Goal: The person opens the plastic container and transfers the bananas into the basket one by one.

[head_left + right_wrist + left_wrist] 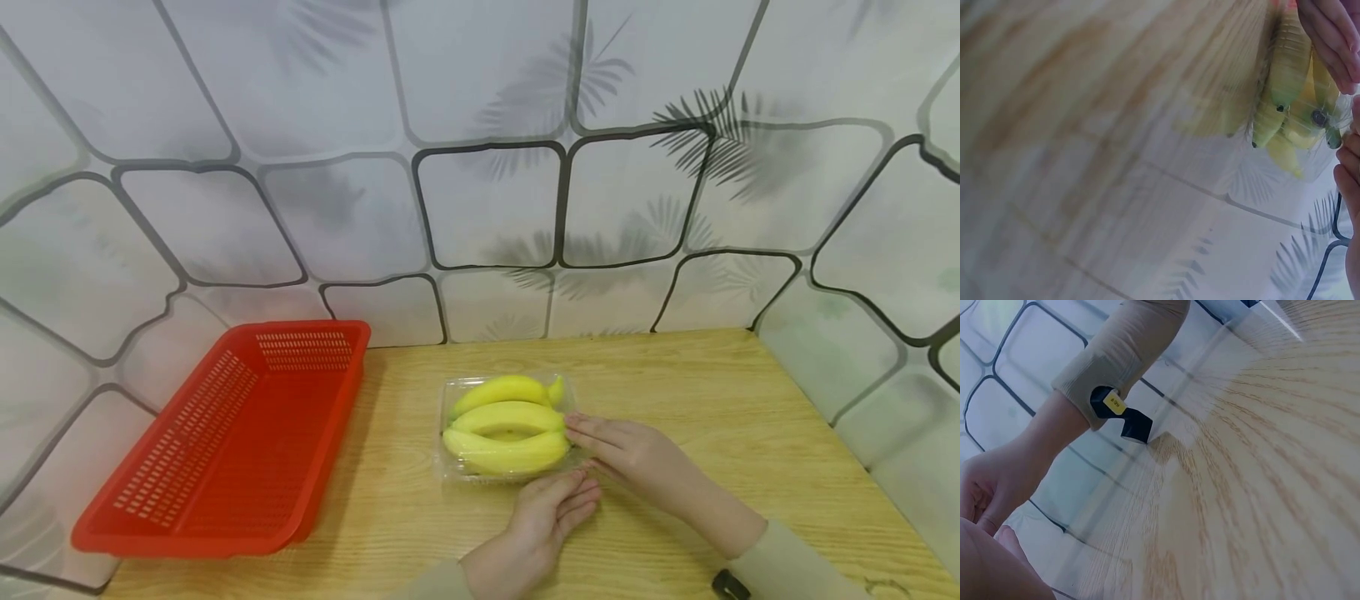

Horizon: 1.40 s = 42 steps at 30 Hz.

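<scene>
A clear plastic box [468, 477] stands on the table with several yellow bananas [510, 417] inside. Along its right side, my right hand [637, 454] has extended fingers touching the plastic near the banana ends. Below the box's front right corner is my left hand [536, 517], palm turned toward the right, fingers loosely extended with the tips close to the right hand. Seen from the right wrist, the bananas [1291, 69] show green, dark-tipped ends through the plastic. The left wrist view has only part of the left hand [997, 569], and the box is out of sight there.
A red plastic basket [315, 492] with perforated sides stands to the left of the box. The wood-grain table [675, 383] meets patterned walls [495, 208] at the back and sides. A black strap [729, 585] sits at the right sleeve.
</scene>
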Each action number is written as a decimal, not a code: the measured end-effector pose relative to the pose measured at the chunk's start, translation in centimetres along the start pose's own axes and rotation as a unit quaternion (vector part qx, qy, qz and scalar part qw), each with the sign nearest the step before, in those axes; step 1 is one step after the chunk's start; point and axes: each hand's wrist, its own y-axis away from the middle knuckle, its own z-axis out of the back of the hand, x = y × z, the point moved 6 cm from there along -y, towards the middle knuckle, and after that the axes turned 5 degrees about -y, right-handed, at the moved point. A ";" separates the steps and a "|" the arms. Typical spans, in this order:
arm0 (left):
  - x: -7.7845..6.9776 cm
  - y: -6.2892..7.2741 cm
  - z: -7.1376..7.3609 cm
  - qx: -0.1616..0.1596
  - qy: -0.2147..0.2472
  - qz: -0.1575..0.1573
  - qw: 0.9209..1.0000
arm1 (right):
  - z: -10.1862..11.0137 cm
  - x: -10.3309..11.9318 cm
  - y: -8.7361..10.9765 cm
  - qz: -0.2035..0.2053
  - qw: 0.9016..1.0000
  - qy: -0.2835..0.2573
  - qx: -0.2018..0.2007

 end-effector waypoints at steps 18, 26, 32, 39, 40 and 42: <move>0.3 -0.1 0.1 -0.013 -0.006 -0.002 1.000 | 0.1 0.2 -0.4 0.016 1.000 0.018 -0.010; 0.4 -0.1 0.2 -0.003 -0.006 0.003 1.000 | -0.1 -0.2 0.0 -0.007 1.000 -0.008 -0.013; 0.4 -0.1 0.2 0.003 0.008 0.006 1.000 | -0.3 -0.3 0.2 -0.016 1.000 -0.020 -0.005; 0.1 0.1 0.1 0.020 0.014 0.012 1.000 | -0.3 -0.5 0.3 -0.021 0.999 -0.034 0.007; 0.1 0.2 0.1 0.022 0.015 0.013 1.000 | -0.3 -0.6 0.3 -0.022 0.999 -0.036 0.008; 0.1 0.2 0.1 0.027 0.020 0.016 0.999 | -0.3 -0.6 0.3 -0.021 0.999 -0.036 0.010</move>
